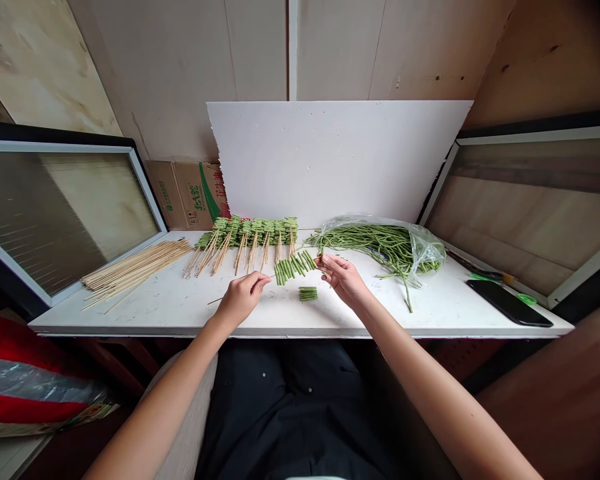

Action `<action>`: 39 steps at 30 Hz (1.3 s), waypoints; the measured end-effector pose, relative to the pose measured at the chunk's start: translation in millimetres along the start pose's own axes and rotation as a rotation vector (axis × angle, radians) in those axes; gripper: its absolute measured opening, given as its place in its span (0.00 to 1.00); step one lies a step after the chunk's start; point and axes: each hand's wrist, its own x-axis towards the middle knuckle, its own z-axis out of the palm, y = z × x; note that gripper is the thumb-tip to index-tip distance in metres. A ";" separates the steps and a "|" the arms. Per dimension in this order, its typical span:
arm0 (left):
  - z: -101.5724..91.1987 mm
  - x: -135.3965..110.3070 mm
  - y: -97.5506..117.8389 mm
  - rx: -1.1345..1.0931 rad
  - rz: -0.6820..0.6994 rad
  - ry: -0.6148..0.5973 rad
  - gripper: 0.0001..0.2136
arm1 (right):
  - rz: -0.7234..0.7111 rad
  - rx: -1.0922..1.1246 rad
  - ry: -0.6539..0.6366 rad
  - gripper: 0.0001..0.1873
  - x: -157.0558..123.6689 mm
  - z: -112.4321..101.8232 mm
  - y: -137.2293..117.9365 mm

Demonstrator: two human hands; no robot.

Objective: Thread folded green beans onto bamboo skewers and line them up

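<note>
Between my hands runs a bamboo skewer (215,301) with a row of cut green bean pieces (295,267) threaded side by side on it. My left hand (241,297) pinches the skewer left of the pieces, its bare end sticking out behind. With fingers closed, my right hand (344,279) grips a bean piece (321,253) at the right end of the row. Below the row, a small bundle of cut bean pieces (308,293) lies on the white table (280,319). Behind my hands, finished bean skewers (253,233) are stacked, sticks pointing toward me.
Loose bamboo skewers (137,270) lie in a pile at the left. Long whole green beans (375,243) spill from a clear plastic bag (427,250) at the back right. A black phone (507,302) rests near the right edge. A cardboard box (187,193) and white board (340,160) stand behind.
</note>
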 end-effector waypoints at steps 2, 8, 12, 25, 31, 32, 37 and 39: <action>-0.3 0.2 0.2 0.002 0.000 0.000 0.08 | 0.001 0.001 0.000 0.20 0.0 0.1 0.2; -2.0 0.4 -1.6 0.021 0.017 0.005 0.09 | 0.001 0.004 0.011 0.18 0.9 -0.4 -0.2; -4.2 0.9 -2.7 0.058 0.045 0.012 0.09 | 0.006 -0.032 0.042 0.17 2.2 -1.9 0.3; -5.9 2.2 3.8 0.152 0.192 0.083 0.11 | -0.097 -0.083 0.063 0.17 0.2 2.1 1.0; -7.3 3.2 7.9 0.178 0.250 0.112 0.12 | -0.096 -0.062 0.071 0.16 -0.1 5.4 3.3; -7.5 3.3 8.7 0.181 0.253 0.111 0.12 | -0.095 -0.060 0.080 0.17 -0.3 6.7 3.8; -8.9 4.2 10.3 0.165 0.263 0.121 0.12 | -0.075 -0.067 0.084 0.17 -1.5 9.7 5.5; -9.8 4.5 8.2 0.155 0.246 0.117 0.11 | -0.066 -0.086 0.056 0.16 -1.0 8.2 6.0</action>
